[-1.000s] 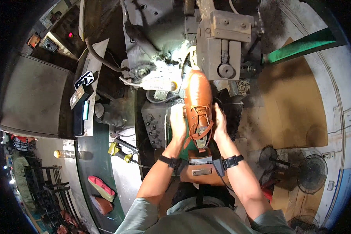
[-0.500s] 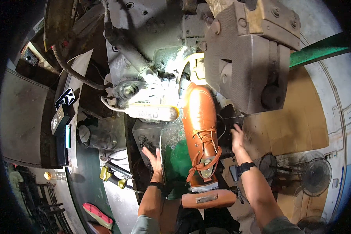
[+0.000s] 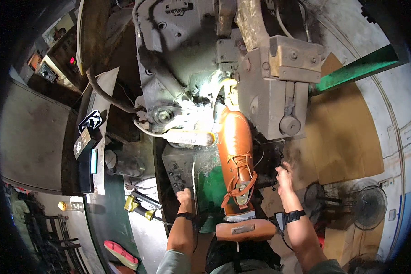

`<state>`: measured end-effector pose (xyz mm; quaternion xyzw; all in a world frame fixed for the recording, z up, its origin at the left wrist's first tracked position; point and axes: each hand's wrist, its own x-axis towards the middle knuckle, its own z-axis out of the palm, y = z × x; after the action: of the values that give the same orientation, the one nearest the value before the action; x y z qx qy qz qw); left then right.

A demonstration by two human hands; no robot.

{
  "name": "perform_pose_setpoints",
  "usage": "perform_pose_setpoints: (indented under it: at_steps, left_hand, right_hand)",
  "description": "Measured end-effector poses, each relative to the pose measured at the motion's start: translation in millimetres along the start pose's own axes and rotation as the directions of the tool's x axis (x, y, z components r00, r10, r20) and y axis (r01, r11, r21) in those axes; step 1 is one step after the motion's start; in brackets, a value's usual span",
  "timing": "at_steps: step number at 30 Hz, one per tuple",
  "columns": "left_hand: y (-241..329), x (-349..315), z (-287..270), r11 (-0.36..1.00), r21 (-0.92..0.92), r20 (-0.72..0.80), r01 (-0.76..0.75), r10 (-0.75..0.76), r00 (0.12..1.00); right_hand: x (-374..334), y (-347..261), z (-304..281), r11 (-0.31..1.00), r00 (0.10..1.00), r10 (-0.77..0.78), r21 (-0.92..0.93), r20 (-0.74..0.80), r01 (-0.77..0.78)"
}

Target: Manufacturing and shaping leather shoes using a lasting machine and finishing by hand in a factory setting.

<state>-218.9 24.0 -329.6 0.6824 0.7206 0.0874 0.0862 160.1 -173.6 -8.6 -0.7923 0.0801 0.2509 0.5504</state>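
Note:
A brown lace-up leather shoe (image 3: 237, 155) sits toe-away in the machine, its orange laces tied loosely and a metal piece showing at the heel opening. A padded brown rest (image 3: 246, 231) lies just below its heel. On the left, my left hand (image 3: 184, 196) is closed at a small ball-knobbed lever on the grey control box (image 3: 176, 165). To the right of the shoe, my right hand (image 3: 284, 177) curls its fingers round a small knobbed lever at the dark box's edge. Neither hand touches the shoe.
A lit white lamp (image 3: 188, 137) points at the shoe's toe. The heavy machine head (image 3: 269, 105) hangs at upper right. Left are a yellow-black tool (image 3: 139, 208), a pink-soled shoe piece (image 3: 122, 254) and a small dark box (image 3: 84, 143). A fan (image 3: 369, 208) stands right.
Both hands had open, spread fingers beside the control boxes; now they are closed at the small levers. The whole view has shifted slightly. The shoe stays in place in the machine.

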Motion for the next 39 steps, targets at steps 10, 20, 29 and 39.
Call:
perform_pose_setpoints:
  at_steps: [10, 20, 29, 39]
  left_hand:
    - [36.9, 28.7, -71.9, 0.998, -0.041, -0.526, 0.04, -0.056, 0.848]
    - [117.3, 25.1, -176.1, 0.614, -0.752, 0.188, 0.239, -0.147, 0.971]
    - [81.4, -28.2, -217.3, 0.698, -0.713, -0.018, -0.074, 0.087, 0.996]
    - [-100.1, -158.8, -299.0, 0.905, -0.276, -0.055, 0.322, -0.349, 0.935]
  right_hand:
    - [-13.4, 4.6, -23.7, 0.998, 0.994, -0.034, 0.057, 0.107, 0.028]
    - [-54.8, -37.8, 13.6, 0.976, 0.959, -0.215, 0.083, 0.186, 0.203]
    - [-69.8, -55.3, -1.7, 0.968, 0.953, -0.229, 0.152, 0.198, 0.201]
    - [-169.9, -90.8, 26.9, 0.838, 0.707, -0.524, 0.141, 0.475, 0.527]
